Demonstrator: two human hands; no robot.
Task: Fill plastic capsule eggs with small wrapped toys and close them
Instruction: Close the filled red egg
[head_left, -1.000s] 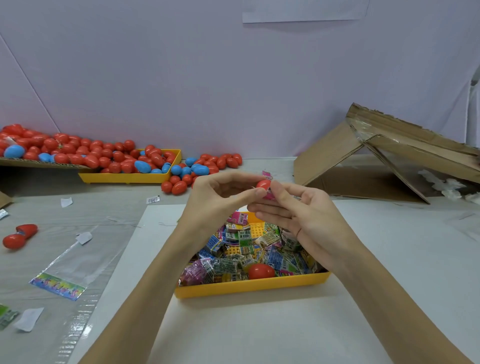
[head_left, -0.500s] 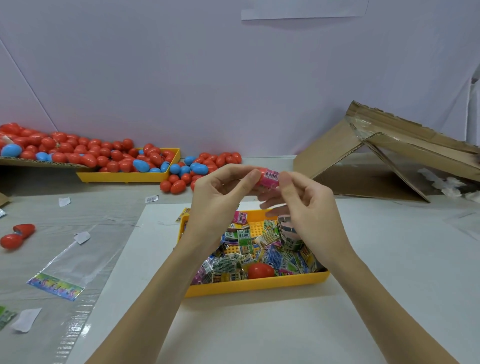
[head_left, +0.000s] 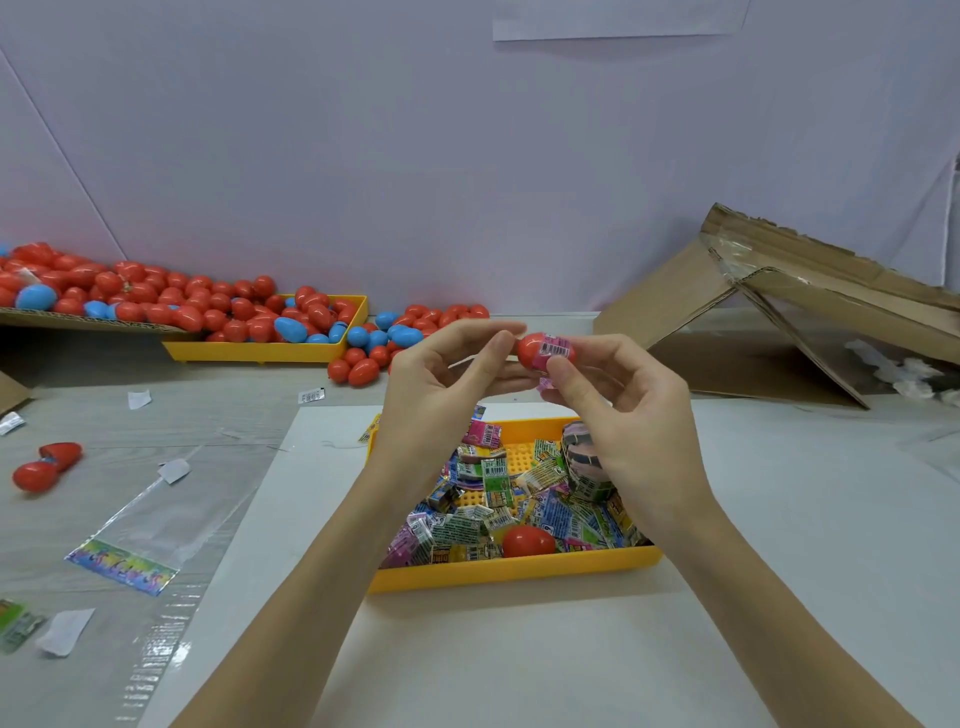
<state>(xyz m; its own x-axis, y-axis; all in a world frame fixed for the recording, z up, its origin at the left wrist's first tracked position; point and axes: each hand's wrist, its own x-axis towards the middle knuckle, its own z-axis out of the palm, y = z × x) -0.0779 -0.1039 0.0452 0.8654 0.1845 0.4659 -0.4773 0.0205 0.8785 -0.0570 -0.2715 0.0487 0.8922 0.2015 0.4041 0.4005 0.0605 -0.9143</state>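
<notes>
Lying crosswise, long axis left-right, red capsule egg (head_left: 535, 351) with pink wrapped toy (head_left: 556, 347), both hands' grip pinching it.

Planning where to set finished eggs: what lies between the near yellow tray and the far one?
In the head view, between near yellow tray and far yellow tray: loose eggs, a paper scrap.

Red capsule egg (head_left: 532, 351): held aloft between both hands, lying sideways, a pink wrapped toy (head_left: 556, 347) with a barcode protruding from its right end; egg not closed. The left hand (head_left: 441, 387) pinches its left end, the right hand (head_left: 623, 410) its right. Wrapped toys (head_left: 498, 499): a loose multicoloured heap in the yellow tray (head_left: 514, 567) directly below the hands. One closed red egg (head_left: 527, 540) lies among them, near the tray's front wall.
</notes>
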